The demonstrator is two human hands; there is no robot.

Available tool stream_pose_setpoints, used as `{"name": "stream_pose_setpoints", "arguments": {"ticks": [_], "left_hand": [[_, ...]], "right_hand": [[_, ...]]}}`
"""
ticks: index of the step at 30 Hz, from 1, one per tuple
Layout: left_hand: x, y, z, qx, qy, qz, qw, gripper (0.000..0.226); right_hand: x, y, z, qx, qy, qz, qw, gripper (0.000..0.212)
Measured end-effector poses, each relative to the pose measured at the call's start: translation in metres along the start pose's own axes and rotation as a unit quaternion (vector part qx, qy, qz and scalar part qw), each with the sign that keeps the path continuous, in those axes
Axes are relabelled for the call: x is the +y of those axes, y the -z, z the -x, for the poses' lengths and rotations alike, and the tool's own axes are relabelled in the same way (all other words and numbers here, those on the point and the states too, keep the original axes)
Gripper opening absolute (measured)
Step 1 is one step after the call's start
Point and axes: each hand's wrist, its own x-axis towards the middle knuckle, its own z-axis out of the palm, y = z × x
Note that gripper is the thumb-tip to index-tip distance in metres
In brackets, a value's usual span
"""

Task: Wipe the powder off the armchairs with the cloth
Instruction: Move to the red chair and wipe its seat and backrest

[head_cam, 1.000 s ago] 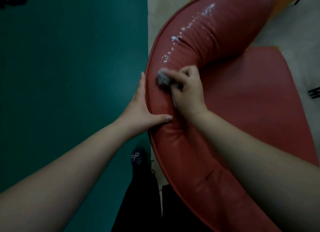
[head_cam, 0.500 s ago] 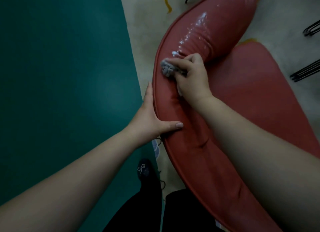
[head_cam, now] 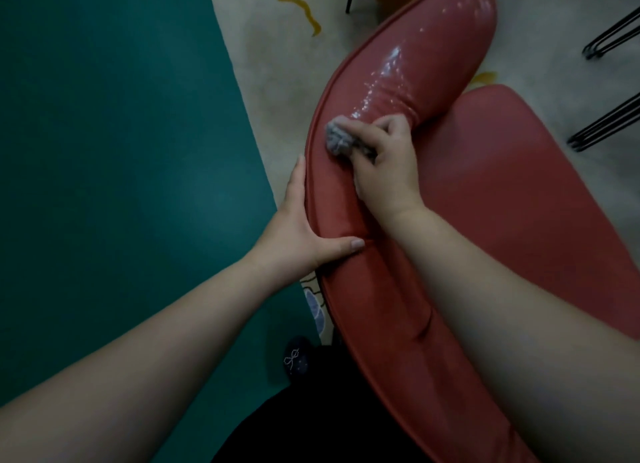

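While the left hand [head_cam: 294, 227] braces the outer edge of the red armchair [head_cam: 502, 192], fingers straight along its rim and thumb pressed on the padding, the right hand [head_cam: 384, 161] pinches a bunched grey cloth [head_cam: 337, 137] against the backrest roll. The wiping looks midway: white powder [head_cam: 391, 64] streaks the roll beyond the cloth, so the next stroke likely calls for pushing further up. The chair's far end is cut off, and the left fingertips are hidden behind the rim.

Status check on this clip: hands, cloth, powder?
Right hand grips grey cloth on red armchair backrest. Left hand braces its rim. White powder ahead. Nothing blocking.
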Motion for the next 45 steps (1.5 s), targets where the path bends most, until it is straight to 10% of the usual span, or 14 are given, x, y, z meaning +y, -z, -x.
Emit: {"name": "stream_pose_setpoints", "arguments": {"ticks": [8, 35, 45], "left_hand": [[0.014, 0.015, -0.028, -0.011, 0.001, -0.041, 0.999, 0.134], [0.027, 0.042, -0.108, -0.155, -0.043, -0.122, 0.979, 0.137], [0.025, 0.039, -0.107, -0.154, -0.036, -0.115, 0.981, 0.136]], "right_hand": [[0.005, 0.009, -0.010, -0.052, 0.106, 0.036, 0.992, 0.040], [0.015, -0.005, -0.033, 0.086, -0.088, 0.051, 0.991, 0.041], [0.008, 0.008, 0.010, 0.026, -0.096, 0.024, 0.995, 0.045]]}}
